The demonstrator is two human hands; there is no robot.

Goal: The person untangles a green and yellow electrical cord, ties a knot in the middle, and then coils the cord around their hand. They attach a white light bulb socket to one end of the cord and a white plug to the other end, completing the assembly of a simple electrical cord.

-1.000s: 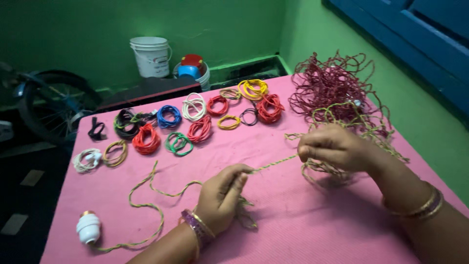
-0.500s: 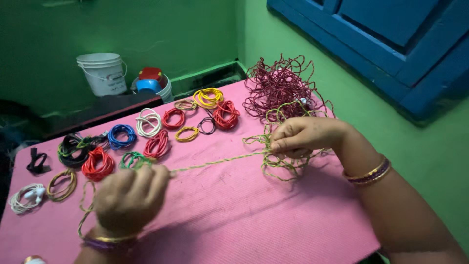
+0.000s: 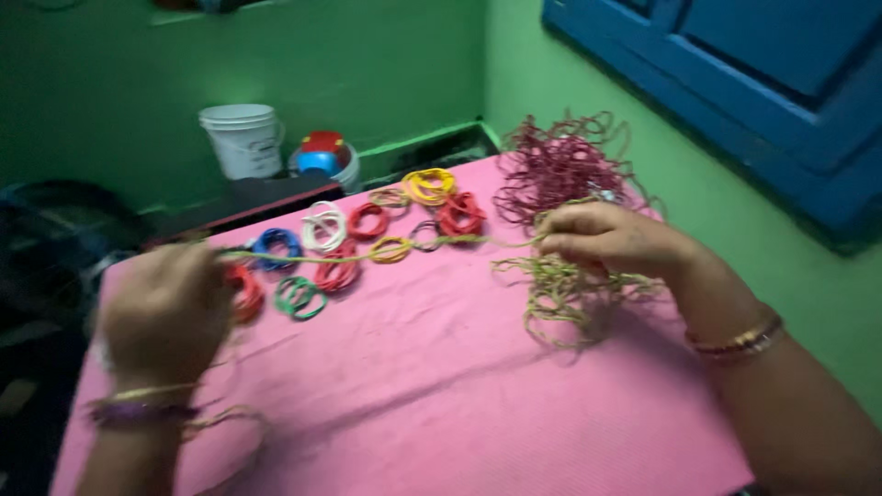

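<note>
Home craft corner — green walls (image 3: 367,73), blue shutter (image 3: 735,83), bucket (image 3: 243,138)

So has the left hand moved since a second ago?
Yes. The left hand has pulled out leftward, away from the right hand. It sat below the green bangles before; now it is left of them, with the cord stretched taut.

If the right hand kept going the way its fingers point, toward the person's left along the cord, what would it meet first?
Probably the yellow ring under the stretched cord, with the red coil close by; the right hand may sit above them, since height is unclear.
</note>
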